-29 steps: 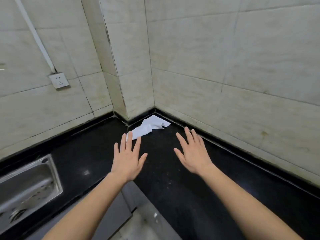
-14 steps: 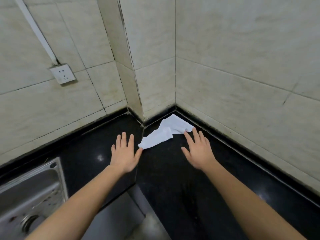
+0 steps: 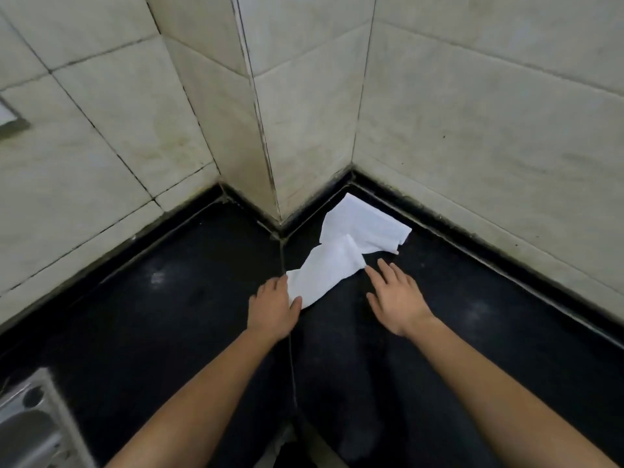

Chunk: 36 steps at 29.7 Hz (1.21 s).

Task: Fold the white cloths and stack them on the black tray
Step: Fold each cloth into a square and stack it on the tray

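So the only container around here is the steel sink [image 3: 28,428], and just a corner of it pokes in at the lower left of the frame. There's a round hole in its rim. The basin itself is too blurry for me to say what's in it, if anything.

The white cloth [image 3: 347,255] is lying loose on the black countertop [image 3: 169,315], a bit right of center. It's bunched and twisted in the middle. The far end fans out flatter into the corner where the tiled walls [image 3: 472,130] meet, and the near end narrows toward the person. It's not folded at all, just a crumpled strip running diagonally.

The person's left hand [image 3: 273,309] is right on that near end. The thumb sits along the cloth's lower edge and the fingertips are at its corner, so it's definitely touching. Honestly can't tell if it's actually pinching the fabric or just resting against it. The right hand [image 3: 396,298] is spread flat, palm down, fingers [image 3: 388,270] straight and fanned out. The index tip is just beside the cloth's bunched middle and the hand isn't holding anything.

A seam [image 3: 288,332] in the counter runs down from the jutting wall corner, right under the left hand. A wall plate [image 3: 10,119] is cut off at the left edge of the frame, too little of it to read anything.
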Available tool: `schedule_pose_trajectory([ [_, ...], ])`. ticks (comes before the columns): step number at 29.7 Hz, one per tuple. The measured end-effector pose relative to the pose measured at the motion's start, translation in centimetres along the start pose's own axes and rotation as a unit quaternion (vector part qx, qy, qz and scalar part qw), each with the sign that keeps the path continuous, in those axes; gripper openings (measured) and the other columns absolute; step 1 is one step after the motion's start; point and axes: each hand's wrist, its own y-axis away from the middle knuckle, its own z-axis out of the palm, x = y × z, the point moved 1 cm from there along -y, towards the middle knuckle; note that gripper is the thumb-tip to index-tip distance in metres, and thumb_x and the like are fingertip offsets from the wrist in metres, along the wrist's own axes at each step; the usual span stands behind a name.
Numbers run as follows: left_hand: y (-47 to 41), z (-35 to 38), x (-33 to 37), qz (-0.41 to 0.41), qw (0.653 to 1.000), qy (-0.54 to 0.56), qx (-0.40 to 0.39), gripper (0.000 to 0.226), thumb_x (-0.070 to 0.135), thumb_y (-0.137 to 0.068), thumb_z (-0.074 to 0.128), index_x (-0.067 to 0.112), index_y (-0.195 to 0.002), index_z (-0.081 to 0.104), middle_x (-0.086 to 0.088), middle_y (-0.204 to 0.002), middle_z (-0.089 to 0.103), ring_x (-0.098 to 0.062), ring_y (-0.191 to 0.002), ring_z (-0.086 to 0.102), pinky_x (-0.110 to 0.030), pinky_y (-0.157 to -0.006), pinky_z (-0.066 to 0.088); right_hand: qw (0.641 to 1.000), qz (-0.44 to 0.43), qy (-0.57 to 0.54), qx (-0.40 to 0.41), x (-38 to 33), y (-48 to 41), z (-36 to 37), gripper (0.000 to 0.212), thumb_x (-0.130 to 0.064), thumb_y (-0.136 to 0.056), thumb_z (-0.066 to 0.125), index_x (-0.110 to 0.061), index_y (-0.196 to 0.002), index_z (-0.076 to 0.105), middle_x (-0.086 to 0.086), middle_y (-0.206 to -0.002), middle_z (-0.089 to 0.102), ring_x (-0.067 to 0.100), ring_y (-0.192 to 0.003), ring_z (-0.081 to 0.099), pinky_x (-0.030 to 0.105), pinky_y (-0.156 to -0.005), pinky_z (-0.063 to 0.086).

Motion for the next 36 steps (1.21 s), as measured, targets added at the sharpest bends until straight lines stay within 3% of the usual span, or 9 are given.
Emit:
schedule_pose_trajectory([
  [7,-3.1,5.2,-3.7,0.085,0.996,0.020,-0.022,0.043,0.026,-0.091,0.060,0.020,-0.134,0.055,-0.006,-0.124,0.059,-0.028,-0.108,0.054,-0.044,-0.088,0.047,0.998,-0.015,0.030,-0.044,-4.7,-7.8,4.4,0.062,-0.022,-0.105,0.036,-0.018,-0.159,0.006,0.012,-0.166,-0.001,0.032,-0.153,0.002,0.046,-0.122,0.012],
  [13,-3.2,6.0,-5.5,0.107,0.994,0.034,-0.010,0.022,0.010,-0.079,0.069,0.017,-0.099,0.067,-0.004,-0.097,0.065,-0.028,-0.087,0.056,-0.037,-0.069,0.046,0.994,-0.011,0.079,-0.077,-4.3,-8.7,5.8,0.049,-0.011,-0.092,0.054,-0.017,-0.140,0.046,0.008,-0.133,0.052,0.029,-0.123,0.047,0.038,-0.102,0.036],
  [17,-1.3,5.6,-6.6,0.142,0.989,-0.017,-0.032,0.018,0.033,-0.083,0.062,0.020,-0.096,0.062,0.000,-0.101,0.060,-0.025,-0.093,0.053,-0.037,-0.077,0.043,0.996,-0.048,0.009,-0.076,-4.5,-4.0,6.8,0.035,-0.020,-0.092,0.050,-0.015,-0.124,0.062,0.007,-0.118,0.062,0.029,-0.111,0.054,0.036,-0.094,0.042],
  [20,0.6,5.8,-7.1,0.132,0.987,-0.068,-0.064,0.047,0.059,-0.092,0.035,0.021,-0.082,0.062,0.001,-0.093,0.061,-0.022,-0.089,0.055,-0.037,-0.079,0.044,0.990,-0.083,-0.021,-0.108,-4.9,0.4,7.3,0.048,-0.043,-0.087,0.036,-0.017,-0.116,0.065,0.005,-0.111,0.063,0.028,-0.105,0.058,0.034,-0.087,0.047],
  [22,1.7,5.9,-6.6,0.114,0.988,-0.076,-0.070,0.053,0.057,-0.096,0.025,0.019,-0.087,0.061,-0.001,-0.092,0.065,-0.023,-0.086,0.061,-0.036,-0.076,0.044,0.990,-0.084,-0.049,-0.102,-4.7,2.1,7.5,0.051,-0.047,-0.093,0.029,-0.017,-0.114,0.064,0.004,-0.120,0.057,0.027,-0.097,0.060,0.035,-0.077,0.050],
  [24,1.9,6.1,-6.1,0.081,0.993,-0.063,-0.058,0.035,0.044,-0.101,0.034,0.018,-0.111,0.054,-0.004,-0.101,0.068,-0.025,-0.089,0.063,-0.036,-0.076,0.044,0.994,-0.038,-0.072,-0.077,-4.3,1.8,6.9,0.039,-0.033,-0.102,0.038,-0.018,-0.136,0.051,0.008,-0.152,0.035,0.032,-0.091,0.064,0.039,-0.072,0.053],
  [27,1.3,6.3,-5.8,0.038,0.995,-0.041,-0.085,0.049,0.036,-0.103,0.038,0.020,-0.148,0.032,-0.008,-0.122,0.063,-0.028,-0.105,0.061,-0.038,-0.085,0.047,0.993,0.011,-0.037,-0.115,-4.1,0.1,6.8,0.080,-0.004,-0.093,0.051,-0.022,-0.158,0.009,0.004,-0.167,-0.009,0.035,-0.095,0.065,0.042,-0.077,0.054],
  [32,1.0,6.6,-5.5,0.058,0.988,-0.117,-0.084,0.041,0.022,-0.100,0.041,0.025,-0.141,0.044,-0.004,-0.116,0.065,-0.026,-0.103,0.061,-0.037,-0.084,0.048,0.987,0.019,0.016,-0.156,-4.4,-1.0,6.9,0.079,-0.008,-0.097,0.051,-0.020,-0.159,0.004,0.014,-0.158,0.022,0.039,-0.116,0.058,0.047,-0.093,0.048],
  [36,1.2,6.7,-5.7,0.031,0.993,-0.093,-0.058,0.025,0.026,-0.097,0.046,0.021,-0.119,0.058,-0.003,-0.108,0.067,-0.025,-0.097,0.061,-0.034,-0.076,0.045,0.989,0.044,-0.003,-0.140,-4.2,-0.4,7.3,0.048,-0.018,-0.102,0.045,-0.016,-0.149,0.034,0.012,-0.140,0.047,0.035,-0.111,0.061,0.044,-0.091,0.050],
])
